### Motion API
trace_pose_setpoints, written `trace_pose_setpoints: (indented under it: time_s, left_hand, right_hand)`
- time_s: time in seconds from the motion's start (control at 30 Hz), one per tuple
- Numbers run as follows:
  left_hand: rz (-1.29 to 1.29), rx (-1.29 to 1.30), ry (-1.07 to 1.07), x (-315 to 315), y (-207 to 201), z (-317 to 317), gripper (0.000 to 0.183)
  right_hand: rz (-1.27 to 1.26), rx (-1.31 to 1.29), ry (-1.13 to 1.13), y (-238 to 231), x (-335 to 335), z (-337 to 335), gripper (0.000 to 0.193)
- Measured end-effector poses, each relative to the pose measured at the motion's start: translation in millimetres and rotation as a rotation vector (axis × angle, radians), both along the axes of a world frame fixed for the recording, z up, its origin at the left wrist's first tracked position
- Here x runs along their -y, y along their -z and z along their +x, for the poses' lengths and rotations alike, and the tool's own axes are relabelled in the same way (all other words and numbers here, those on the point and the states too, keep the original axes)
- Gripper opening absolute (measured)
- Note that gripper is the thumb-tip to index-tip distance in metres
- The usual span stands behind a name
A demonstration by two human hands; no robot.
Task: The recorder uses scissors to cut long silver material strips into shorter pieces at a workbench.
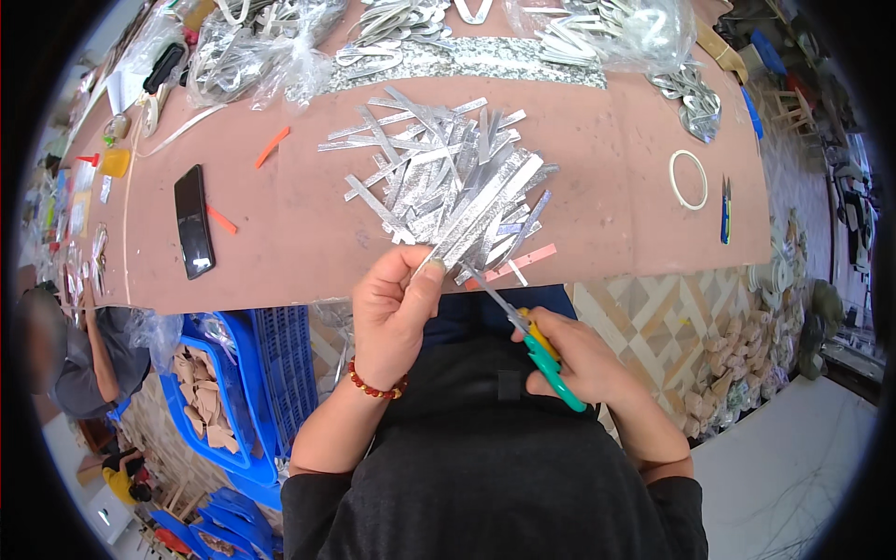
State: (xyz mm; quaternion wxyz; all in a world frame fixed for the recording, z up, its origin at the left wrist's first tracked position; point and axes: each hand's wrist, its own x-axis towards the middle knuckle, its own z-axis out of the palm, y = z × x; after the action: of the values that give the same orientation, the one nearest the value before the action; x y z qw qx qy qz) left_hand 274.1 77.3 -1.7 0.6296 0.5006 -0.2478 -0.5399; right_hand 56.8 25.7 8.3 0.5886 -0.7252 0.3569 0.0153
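Observation:
My left hand (pixel 399 297), with a red bead bracelet at the wrist, pinches silver strips (pixel 487 203) between thumb and fingers at the table's front edge. The strips slant away to the upper right, over a loose heap of similar silver strips (pixel 425 173). In my right hand (pixel 590 362) is a pair of scissors (pixel 553 371) with green and yellow handles. Their blades point up and left, close to the lower end of the held strips; whether they touch is hard to tell. A pink strip (pixel 532 262) lies just beyond the blades.
A black phone (pixel 194 222) and orange strips (pixel 273 147) lie left on the brown table (pixel 308 271). At right are a white ring (pixel 688 180) and small snips (pixel 726 211). Plastic bags of silver pieces (pixel 261 61) line the back. Blue crates (pixel 285 359) stand below left, near another person (pixel 93 350).

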Motion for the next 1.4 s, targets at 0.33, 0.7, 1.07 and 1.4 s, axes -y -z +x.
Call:
trace_pose_setpoints:
  time_s: [0.33,0.7,1.07,1.4]
  left_hand:
    - [0.120,0.187,0.037,-3,3,17,0.009]
    - [0.073,0.200,0.198,-22,-11,11,0.023]
    - [0.040,0.320,0.343,-14,1,-15,0.027]
    - [0.106,0.285,0.279,-18,3,-16,0.018]
  right_hand:
    - [0.012,-0.002,0.027,-3,15,44,0.045]
    - [0.019,0.138,-0.053,-8,9,-8,0.049]
    - [0.007,-0.075,0.114,-4,-23,-36,0.053]
    - [-0.030,-0.039,0.160,-5,-24,-35,0.041]
